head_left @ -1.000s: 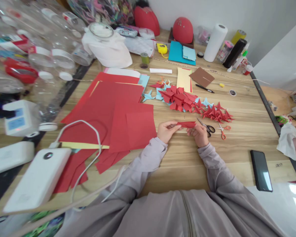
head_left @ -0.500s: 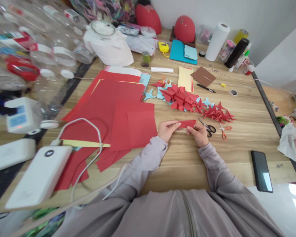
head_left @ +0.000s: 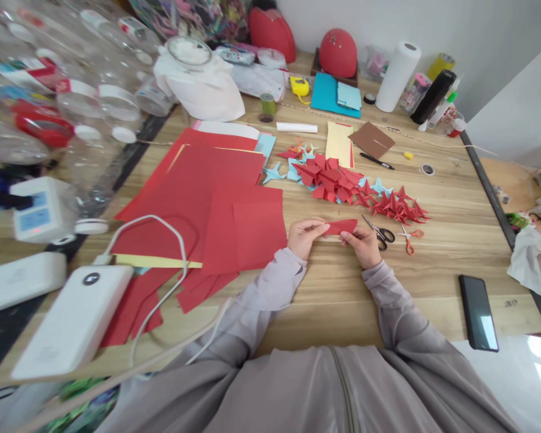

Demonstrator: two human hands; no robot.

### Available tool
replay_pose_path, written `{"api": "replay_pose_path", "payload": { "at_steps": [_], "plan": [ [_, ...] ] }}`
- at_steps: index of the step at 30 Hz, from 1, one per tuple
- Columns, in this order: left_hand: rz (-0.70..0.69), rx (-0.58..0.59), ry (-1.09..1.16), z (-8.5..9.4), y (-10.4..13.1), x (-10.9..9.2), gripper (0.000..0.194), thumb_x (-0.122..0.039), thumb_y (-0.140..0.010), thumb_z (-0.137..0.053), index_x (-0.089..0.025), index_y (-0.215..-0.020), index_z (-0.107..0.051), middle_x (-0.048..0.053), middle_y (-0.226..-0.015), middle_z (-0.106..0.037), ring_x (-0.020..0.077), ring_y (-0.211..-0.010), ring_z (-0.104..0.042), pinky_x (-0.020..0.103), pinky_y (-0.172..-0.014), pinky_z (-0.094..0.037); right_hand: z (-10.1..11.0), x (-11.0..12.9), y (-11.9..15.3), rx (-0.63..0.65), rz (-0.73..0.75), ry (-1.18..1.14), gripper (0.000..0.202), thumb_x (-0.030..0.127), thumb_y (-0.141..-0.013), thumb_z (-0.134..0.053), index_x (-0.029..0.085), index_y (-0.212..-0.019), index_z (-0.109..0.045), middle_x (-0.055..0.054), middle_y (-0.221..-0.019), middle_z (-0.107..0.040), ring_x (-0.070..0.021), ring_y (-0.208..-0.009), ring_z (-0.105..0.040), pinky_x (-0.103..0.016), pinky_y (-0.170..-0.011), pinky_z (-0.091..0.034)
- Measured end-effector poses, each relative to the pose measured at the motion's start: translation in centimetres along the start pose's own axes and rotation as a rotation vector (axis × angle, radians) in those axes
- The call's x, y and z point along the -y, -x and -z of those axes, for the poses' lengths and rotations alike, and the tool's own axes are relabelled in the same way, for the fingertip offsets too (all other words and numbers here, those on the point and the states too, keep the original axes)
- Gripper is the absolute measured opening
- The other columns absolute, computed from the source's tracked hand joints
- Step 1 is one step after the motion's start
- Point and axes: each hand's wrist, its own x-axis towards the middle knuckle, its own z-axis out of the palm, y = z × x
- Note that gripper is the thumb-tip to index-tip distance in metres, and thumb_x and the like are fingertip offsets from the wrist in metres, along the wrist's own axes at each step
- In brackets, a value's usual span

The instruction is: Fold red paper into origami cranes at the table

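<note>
Between my hands is a small folded piece of red paper. My left hand pinches its left end, thumb on top. At the right end, my right hand grips it between thumb and fingers. Just beyond lies a pile of red folded paper stars, with light blue ones at its left. Black-handled scissors lie right beside my right hand, and small orange-handled scissors sit farther right. Stacked red paper sheets lie left of my left hand.
A white power bank with a looping cable lies at the left front. Plastic bottles crowd the far left. A black phone rests at the right. Toward the back are a paper roll and a yellow tape measure.
Both hands keep their pinch on the red paper, which has shifted very slightly. Nothing else has visibly moved.
</note>
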Motion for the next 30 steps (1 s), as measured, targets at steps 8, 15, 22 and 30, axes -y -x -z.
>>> {"api": "replay_pose_path", "payload": {
  "at_steps": [8, 15, 22, 30],
  "plan": [
    [-0.025, -0.017, 0.003, -0.13, 0.21, -0.46, 0.020, -0.034, -0.058, -0.076, -0.016, -0.060, -0.068, -0.001, -0.065, -0.061, 0.0102, -0.056, -0.055, 0.023, -0.045, -0.051, 0.31, -0.39, 0.02, 0.040, 0.042, 0.087, 0.021, 0.035, -0.068, -0.071, 0.017, -0.058, -0.068, 0.000, -0.051, -0.063, -0.0107, -0.047, -0.054, -0.025, -0.051, -0.044],
    [0.100, -0.034, 0.067, -0.34, 0.07, -0.03, 0.030, -0.038, -0.054, -0.079, -0.013, -0.069, -0.069, 0.001, -0.065, -0.066, 0.0113, -0.049, -0.058, 0.026, -0.046, -0.052, 0.21, 0.06, 0.15, 0.024, 0.023, 0.053, 0.022, 0.038, -0.066, -0.072, 0.017, -0.059, -0.068, 0.000, -0.052, -0.064, -0.0105, -0.045, -0.053, -0.025, -0.049, -0.045],
    [0.219, 0.050, 0.164, -0.39, 0.10, -0.63, 0.036, -0.043, -0.054, -0.078, -0.010, -0.067, -0.068, 0.006, -0.065, -0.069, 0.0166, -0.054, -0.063, 0.031, -0.049, -0.055, 0.12, 0.13, 0.26, 0.029, 0.041, 0.045, 0.018, 0.036, -0.064, -0.073, 0.019, -0.060, -0.069, 0.001, -0.050, -0.063, -0.0117, -0.046, -0.054, -0.026, -0.050, -0.045],
    [0.098, 0.020, 0.096, -0.34, 0.30, -0.15, 0.028, -0.035, -0.053, -0.079, -0.015, -0.070, -0.071, 0.004, -0.074, -0.069, 0.0141, -0.053, -0.062, 0.030, -0.050, -0.056, 0.15, 0.09, 0.27, 0.018, 0.029, 0.047, 0.019, 0.037, -0.063, -0.074, 0.020, -0.059, -0.068, 0.001, -0.052, -0.064, -0.0124, -0.048, -0.055, -0.027, -0.053, -0.047]
  ]
}}
